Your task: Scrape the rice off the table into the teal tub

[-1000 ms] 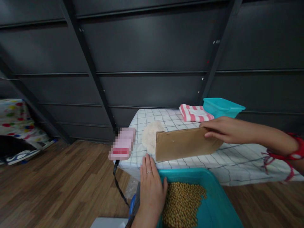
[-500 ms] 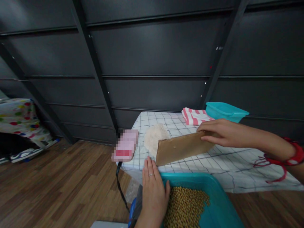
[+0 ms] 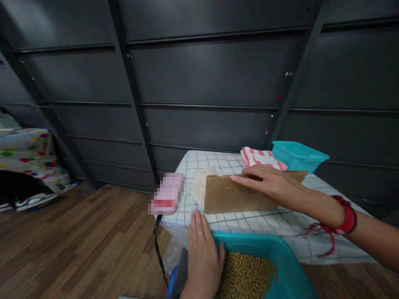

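Note:
My right hand (image 3: 264, 182) grips the top edge of a brown piece of cardboard (image 3: 237, 197), which stands on its long edge on the cloth. Behind its left end a round, pale, flat mound (image 3: 198, 189) is partly hidden; I cannot make out its material. My left hand (image 3: 202, 253), with a ring on one finger, lies over the left rim of a turquoise basin (image 3: 296, 265). Its fingers are stretched forward and the thumb is on the basin's inner side. Many small round yellow-brown beans (image 3: 246, 276) lie in the basin.
A white checked cloth (image 3: 183, 222) covers the table. At its left edge is a blurred pink object (image 3: 168, 193) with a black strap (image 3: 158, 249). A pink-striped towel (image 3: 262, 158) and another turquoise basin (image 3: 299, 155) are at the back. A dark panelled wall (image 3: 205, 74) rises behind.
My right hand has slid left along the cardboard's top edge, and the cardboard looks more level, showing its right end. My left hand stays at the basin's rim. The view has shifted slightly.

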{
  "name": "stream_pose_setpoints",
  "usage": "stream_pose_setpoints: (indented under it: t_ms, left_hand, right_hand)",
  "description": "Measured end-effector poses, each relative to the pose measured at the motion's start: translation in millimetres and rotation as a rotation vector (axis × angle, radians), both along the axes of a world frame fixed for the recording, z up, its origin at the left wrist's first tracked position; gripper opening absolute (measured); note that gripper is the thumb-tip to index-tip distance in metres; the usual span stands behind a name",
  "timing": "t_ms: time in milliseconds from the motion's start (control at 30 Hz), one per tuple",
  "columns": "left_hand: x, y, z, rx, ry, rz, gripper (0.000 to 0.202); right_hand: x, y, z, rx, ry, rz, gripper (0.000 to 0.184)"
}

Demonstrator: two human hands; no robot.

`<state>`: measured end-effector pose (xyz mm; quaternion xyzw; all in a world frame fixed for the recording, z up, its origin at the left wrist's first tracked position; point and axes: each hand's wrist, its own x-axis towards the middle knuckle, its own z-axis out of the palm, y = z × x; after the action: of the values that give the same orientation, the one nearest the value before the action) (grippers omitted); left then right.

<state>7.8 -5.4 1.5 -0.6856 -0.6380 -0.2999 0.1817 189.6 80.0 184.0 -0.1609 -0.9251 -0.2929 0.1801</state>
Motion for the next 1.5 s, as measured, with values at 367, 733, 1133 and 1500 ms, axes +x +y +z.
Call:
stream_pose_setpoints:
  t_ms: [367, 733, 1133, 1500]
  left_hand:
    - [3, -1, 5.3, -0.063, 0.045, 0.050, 0.057]
    - [4, -1, 3.1, -0.048, 0.013, 0.043, 0.059]
    - [7, 0, -3.9, -0.069, -0.069, 0.038, 0.088]
    - [5, -1, -1.7, -0.136, -0.040, 0.027, 0.064]
  right_hand:
    - [-52, 0, 0.7, -0.154, 0.018, -0.173, 0.050]
    - [-59, -5, 3.8, -0.287, 0.059, -0.209, 0.059]
    - [-50, 9, 0.3, -0.379, -0.026, -0.173, 0.056]
    - [-36, 31, 13.1, -0.293, 0.062, -0.251, 0.051]
